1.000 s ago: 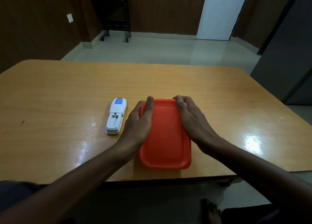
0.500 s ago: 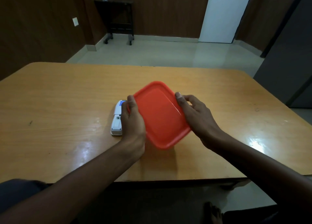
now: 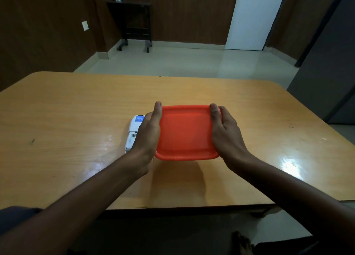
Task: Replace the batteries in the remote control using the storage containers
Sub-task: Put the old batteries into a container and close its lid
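An orange-lidded storage container (image 3: 185,132) is held just above the wooden table (image 3: 76,108), its long side now running left to right. My left hand (image 3: 148,133) grips its left edge and my right hand (image 3: 225,133) grips its right edge, thumbs on the lid. What is inside the container is hidden by the lid. A white remote control (image 3: 134,129) lies back-side up on the table just left of my left hand, its battery bay uncovered and partly hidden by my wrist.
The table's near edge (image 3: 172,206) runs below my forearms. Beyond the table is bare floor, a dark wheeled stand (image 3: 134,22) at the back wall and a white door (image 3: 253,16). A dark cabinet (image 3: 330,62) stands at the right.
Both hands have lifted the container off the table and turned it about a quarter turn, from lengthwise to crosswise. The remote has stayed in place.
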`<state>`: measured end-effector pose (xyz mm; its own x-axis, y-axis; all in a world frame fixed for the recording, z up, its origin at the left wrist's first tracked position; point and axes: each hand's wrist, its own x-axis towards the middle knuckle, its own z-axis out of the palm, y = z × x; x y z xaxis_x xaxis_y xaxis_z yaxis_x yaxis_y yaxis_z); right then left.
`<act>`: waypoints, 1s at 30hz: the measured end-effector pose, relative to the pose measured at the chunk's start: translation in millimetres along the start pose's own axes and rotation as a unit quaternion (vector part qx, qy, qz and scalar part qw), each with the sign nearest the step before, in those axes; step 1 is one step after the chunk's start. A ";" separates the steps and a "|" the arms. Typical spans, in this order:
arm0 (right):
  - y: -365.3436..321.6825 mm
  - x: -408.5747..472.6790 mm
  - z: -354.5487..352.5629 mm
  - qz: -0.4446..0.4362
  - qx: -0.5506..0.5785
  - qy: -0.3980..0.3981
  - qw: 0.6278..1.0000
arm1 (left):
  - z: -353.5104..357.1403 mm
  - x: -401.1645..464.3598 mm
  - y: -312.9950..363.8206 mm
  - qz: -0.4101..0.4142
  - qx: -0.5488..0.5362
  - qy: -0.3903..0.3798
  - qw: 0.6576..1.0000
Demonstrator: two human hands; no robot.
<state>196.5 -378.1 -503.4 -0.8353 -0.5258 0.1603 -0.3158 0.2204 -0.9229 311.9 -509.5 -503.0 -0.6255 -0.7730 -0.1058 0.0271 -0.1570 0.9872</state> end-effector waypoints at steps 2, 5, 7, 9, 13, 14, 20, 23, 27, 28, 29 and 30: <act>0.0 1.7 -0.8 -0.014 -0.022 0.000 1.000 | 1.7 -3.2 -2.3 0.030 0.027 0.030 0.999; -0.7 6.2 -3.5 -0.023 -0.019 -0.002 1.000 | 7.8 -8.6 -5.2 0.080 0.056 0.074 0.993; -1.5 7.8 -5.4 -0.034 -0.015 0.002 0.999 | 10.2 -8.4 -5.9 0.092 0.065 0.088 0.990; -1.6 8.0 -8.9 -0.042 -0.033 0.003 0.999 | 11.5 -6.0 -8.3 0.089 0.049 0.088 0.991; -2.6 10.6 -19.9 -0.063 -0.110 -0.023 0.992 | 7.9 -0.1 -10.8 0.016 0.017 0.060 0.998; -4.0 13.5 -24.6 -0.064 -0.128 -0.031 0.989 | 6.7 0.5 -9.4 0.002 0.012 0.048 0.999; 7.0 42.2 -58.6 0.048 -0.055 -0.076 0.994 | 2.7 7.9 -1.5 -0.045 -0.059 -0.038 0.997; 21.4 59.0 -74.5 0.118 0.020 -0.016 0.993 | 2.2 12.9 -14.3 -0.021 0.016 -0.050 0.998; 36.2 74.9 -90.6 0.185 0.098 0.045 0.977 | -2.5 15.3 -38.1 0.119 0.348 -0.088 0.926; 40.3 78.0 -92.4 0.200 0.109 0.060 0.972 | -1.3 13.7 -40.8 0.137 0.397 -0.105 0.902; 44.2 80.6 -93.7 0.213 0.122 0.078 0.966 | 0.1 12.3 -42.8 0.147 0.432 -0.120 0.882; 49.2 83.9 -95.0 0.226 0.135 0.098 0.960 | 1.8 11.5 -44.7 0.157 0.458 -0.132 0.865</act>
<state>68.1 -333.3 -502.1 -0.9360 -0.2569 -0.2406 0.2059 0.1545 -0.9663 302.1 -510.3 -548.1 -0.8588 -0.5031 0.0967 -0.3254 0.6814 0.6556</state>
